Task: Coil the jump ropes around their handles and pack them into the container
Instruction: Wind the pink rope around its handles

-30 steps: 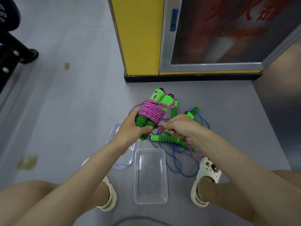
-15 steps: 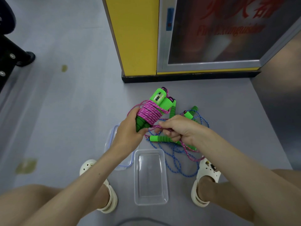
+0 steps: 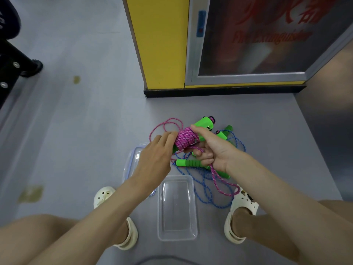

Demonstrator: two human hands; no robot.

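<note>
The right hand's (image 3: pixel 214 150) thumb lies across the top of the coil of the pink rope (image 3: pixel 186 139), and its fingers curl underneath, so this hand grips the wound bundle. A loose pink strand runs over those curled fingers, drops below the palm and loops on the floor beside the right sandal (image 3: pixel 242 205). The left hand's (image 3: pixel 156 155) fingers are nearly straight and close together, with the tips resting against the near-left end of the coil; its thumb is hidden.

The bundle is held just above the floor, beyond the container (image 3: pixel 159 207). Its long axis runs from near-left to far-right. The foam ends of the green handles (image 3: pixel 203 122) point back toward the left hand. Their blocky heads point away toward the yellow cabinet (image 3: pixel 162 44).

Half a second ago the left hand gripped the foam ends and the right hand pinched a strand beside the coil. Now the right hand carries the bundle, the left only touches it, and the bundle leans further to the right.

Under the hands the blue rope (image 3: pixel 206 188) sprawls on the floor with one ribbed handle (image 3: pixel 189 163) lying almost crosswise. The lid (image 3: pixel 137 155) lies left of the clear container, partly beneath the left forearm.
</note>
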